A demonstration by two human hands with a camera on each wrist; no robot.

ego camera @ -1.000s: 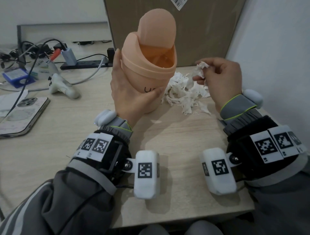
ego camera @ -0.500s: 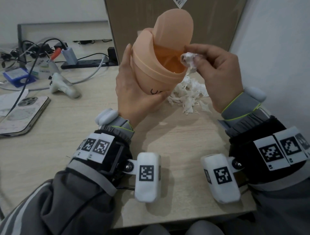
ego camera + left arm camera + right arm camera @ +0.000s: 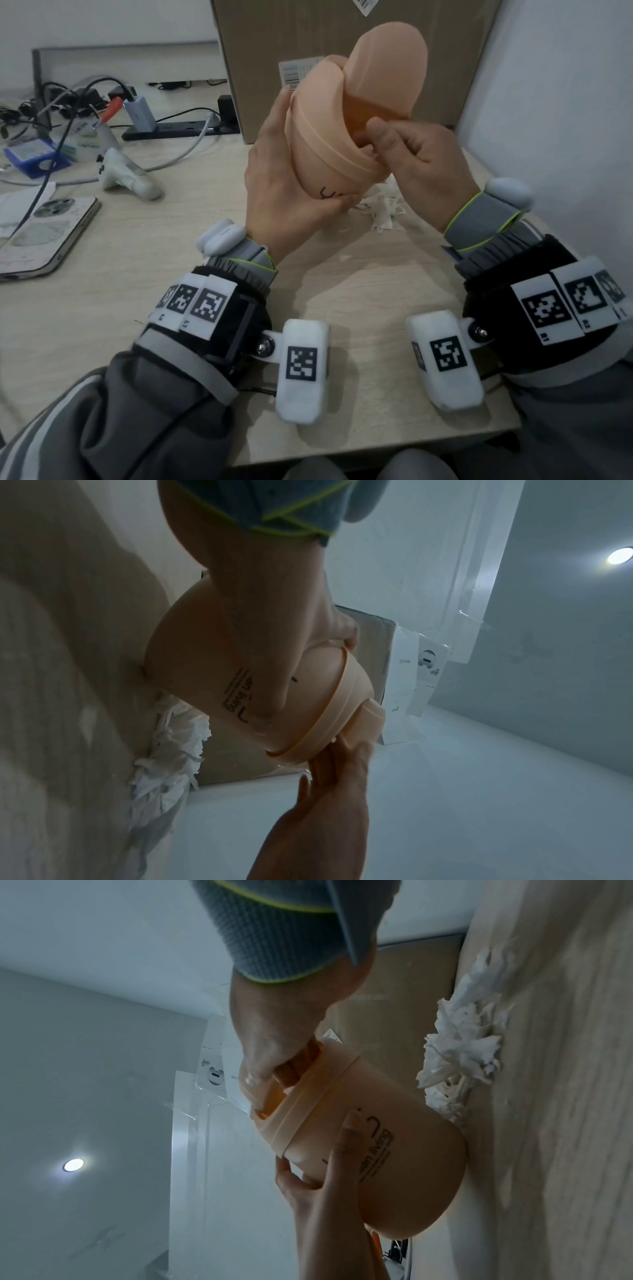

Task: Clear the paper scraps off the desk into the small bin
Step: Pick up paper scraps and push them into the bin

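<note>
1. Gripping the peach small bin (image 3: 329, 161) around its body, the left hand (image 3: 284, 192) is curling its fingers and thumb round it at the upper centre of the head view, tilting it above the desk (image 3: 171, 274).
2. The right hand (image 3: 421, 161) is reaching into the bin's mouth under the swing lid (image 3: 387, 72); its fingers (image 3: 291, 1066) are bunching narrowly inside the opening, and whether they are holding a scrap I cannot tell.
3. The paper scraps (image 3: 383, 205) are lying in a white heap on the desk, just below and behind the bin.
4. A phone (image 3: 44, 233), a white controller (image 3: 126, 174) and cables (image 3: 68, 99) are sitting at the left of the frame; a cardboard box (image 3: 342, 34) is standing behind.
</note>
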